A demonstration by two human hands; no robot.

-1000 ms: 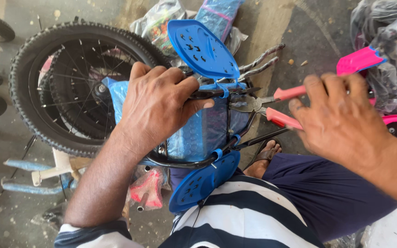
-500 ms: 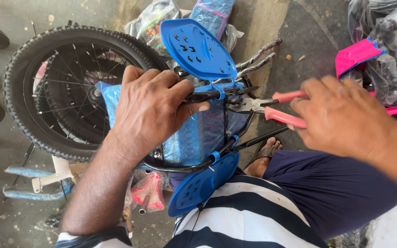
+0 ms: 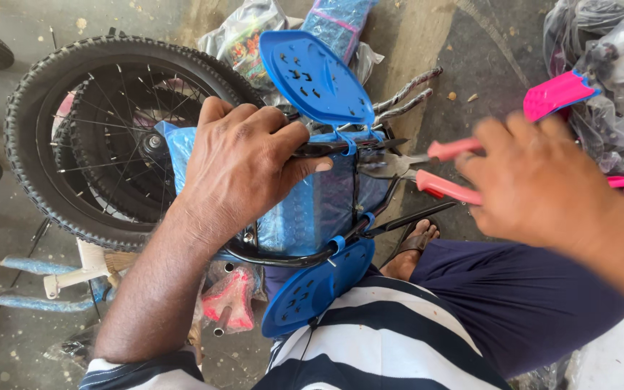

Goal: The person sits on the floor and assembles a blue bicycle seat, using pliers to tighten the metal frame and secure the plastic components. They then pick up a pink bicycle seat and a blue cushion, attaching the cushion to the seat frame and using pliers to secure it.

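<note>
A black spoked bicycle wheel (image 3: 102,137) is seen at left on the concrete floor (image 3: 9,332). The black metal frame with blue plastic panels (image 3: 319,79) is gripped by the left hand (image 3: 243,170), fingers closed. Red-handled pliers (image 3: 435,170) are clasped in the blurred right hand (image 3: 536,184).

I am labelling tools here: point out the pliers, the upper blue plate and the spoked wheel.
pliers (image 3: 448,186): head view, on the lower red handle.
upper blue plate (image 3: 315,78): head view, middle of its face.
spoked wheel (image 3: 27,115): head view, on the tyre's left side.
</note>
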